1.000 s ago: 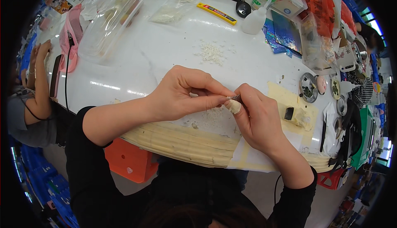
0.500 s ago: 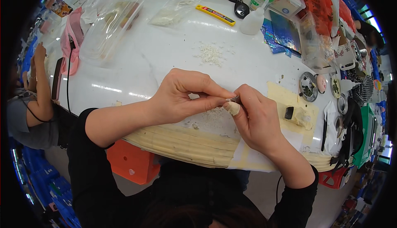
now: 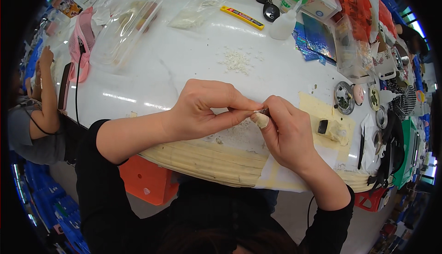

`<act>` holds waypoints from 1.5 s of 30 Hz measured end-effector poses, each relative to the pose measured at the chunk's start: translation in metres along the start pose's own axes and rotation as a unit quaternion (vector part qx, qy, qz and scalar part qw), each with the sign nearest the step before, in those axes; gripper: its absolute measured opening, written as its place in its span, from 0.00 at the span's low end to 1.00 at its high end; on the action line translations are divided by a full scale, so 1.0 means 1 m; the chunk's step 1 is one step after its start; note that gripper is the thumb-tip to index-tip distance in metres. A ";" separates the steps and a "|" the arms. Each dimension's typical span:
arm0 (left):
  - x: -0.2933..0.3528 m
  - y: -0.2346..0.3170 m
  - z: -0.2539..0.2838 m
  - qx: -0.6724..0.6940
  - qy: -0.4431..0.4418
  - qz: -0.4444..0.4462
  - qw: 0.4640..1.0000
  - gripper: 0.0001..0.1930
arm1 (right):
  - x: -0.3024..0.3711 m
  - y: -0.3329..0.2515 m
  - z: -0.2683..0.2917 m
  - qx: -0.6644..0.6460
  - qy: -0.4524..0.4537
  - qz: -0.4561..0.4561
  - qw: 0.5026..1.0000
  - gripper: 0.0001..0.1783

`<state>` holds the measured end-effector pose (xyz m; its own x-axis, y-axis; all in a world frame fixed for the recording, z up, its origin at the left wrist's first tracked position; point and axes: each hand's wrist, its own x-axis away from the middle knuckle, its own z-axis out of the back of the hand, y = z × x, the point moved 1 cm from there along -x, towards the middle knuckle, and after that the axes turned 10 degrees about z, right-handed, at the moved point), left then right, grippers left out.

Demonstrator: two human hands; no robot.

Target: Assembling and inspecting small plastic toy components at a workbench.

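Note:
Above the table's near edge, my left hand (image 3: 202, 106) and my right hand (image 3: 290, 127) meet fingertip to fingertip. My left thumb and index finger are pinched together, and something tiny and pale shows at their tips. The right fingers are closed as well, with a small dark, shiny piece (image 3: 264, 111) partly showing between index finger and thumb; its kind is hidden. A cream-coloured wrap (image 3: 261, 120) covers my right thumb tip. Beyond the hands lies a scatter of small white bits (image 3: 237, 60), and more white crumbs (image 3: 235, 132) are strewn below them.
A yellow cutter knife (image 3: 241, 17), car key (image 3: 270, 12) and white squeeze bottle (image 3: 282, 25) lie at the back. To the right are a taped sheet with a dark block (image 3: 322, 126) and a round metal dish (image 3: 344, 97). A clear container (image 3: 124, 33) stands left; another person's arm (image 3: 47, 88) shows beyond.
Both hands stay together in nearly the same spot, with only slight shifts at the fingertips. The whole view has moved a little; nothing was visibly picked up or let go.

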<state>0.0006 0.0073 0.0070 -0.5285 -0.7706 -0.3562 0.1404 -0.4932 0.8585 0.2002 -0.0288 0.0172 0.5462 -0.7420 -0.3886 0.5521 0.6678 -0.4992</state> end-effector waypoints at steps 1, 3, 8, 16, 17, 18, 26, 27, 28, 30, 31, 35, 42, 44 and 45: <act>0.000 0.000 0.000 -0.017 0.003 -0.014 1.000 0.12 | 0.000 0.000 0.000 0.002 -0.001 -0.001 1.000 0.08; -0.001 0.000 0.001 -0.041 0.010 -0.034 0.999 0.13 | 0.000 0.000 -0.001 0.005 -0.003 -0.003 1.000 0.08; -0.002 -0.002 0.004 -0.110 0.017 -0.097 0.989 0.16 | 0.000 -0.001 -0.001 0.013 -0.001 0.002 1.000 0.08; -0.003 -0.003 0.003 -0.097 0.015 -0.106 0.989 0.17 | -0.001 -0.003 0.001 0.008 -0.001 -0.002 1.000 0.08; -0.003 -0.003 0.003 -0.098 0.014 -0.106 0.989 0.17 | -0.001 -0.002 0.002 0.015 -0.003 0.001 1.000 0.08; -0.004 -0.002 0.003 -0.098 0.012 -0.106 0.989 0.17 | -0.001 -0.002 0.002 0.022 -0.007 0.002 1.000 0.08; -0.005 0.000 0.004 -0.099 0.006 -0.101 0.990 0.16 | -0.001 -0.002 0.004 0.043 -0.007 0.012 0.999 0.09; -0.005 0.000 0.004 -0.100 0.008 -0.102 0.990 0.16 | -0.001 -0.002 0.004 0.043 -0.007 0.013 0.999 0.09; -0.005 0.000 0.003 -0.102 0.009 -0.103 0.989 0.16 | -0.001 -0.002 0.003 0.043 -0.006 0.014 0.999 0.09; -0.004 -0.001 0.003 -0.103 0.009 -0.102 0.989 0.16 | -0.002 -0.002 0.003 0.041 -0.006 0.014 0.999 0.09; -0.004 -0.001 0.003 -0.103 0.009 -0.102 0.989 0.16 | -0.002 -0.002 0.003 0.042 -0.006 0.013 0.999 0.09; -0.004 -0.001 0.004 -0.102 0.009 -0.105 0.989 0.16 | -0.001 -0.002 0.003 0.045 -0.007 0.013 0.999 0.08; -0.002 -0.001 0.004 -0.109 0.001 -0.111 0.988 0.16 | 0.000 -0.004 0.004 0.047 -0.006 0.022 0.999 0.07; -0.002 -0.001 0.004 -0.107 0.000 -0.115 0.988 0.16 | 0.000 -0.005 0.005 0.049 -0.006 0.023 0.999 0.07; -0.002 -0.001 0.004 -0.107 -0.001 -0.119 0.987 0.16 | 0.000 -0.005 0.005 0.049 -0.006 0.024 0.998 0.07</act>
<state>-0.0020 0.0112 0.0080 -0.5687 -0.6219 -0.5383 0.1852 -0.7345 0.6528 0.2004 -0.0316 0.0234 0.5806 -0.7088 -0.4006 0.5842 0.7054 -0.4015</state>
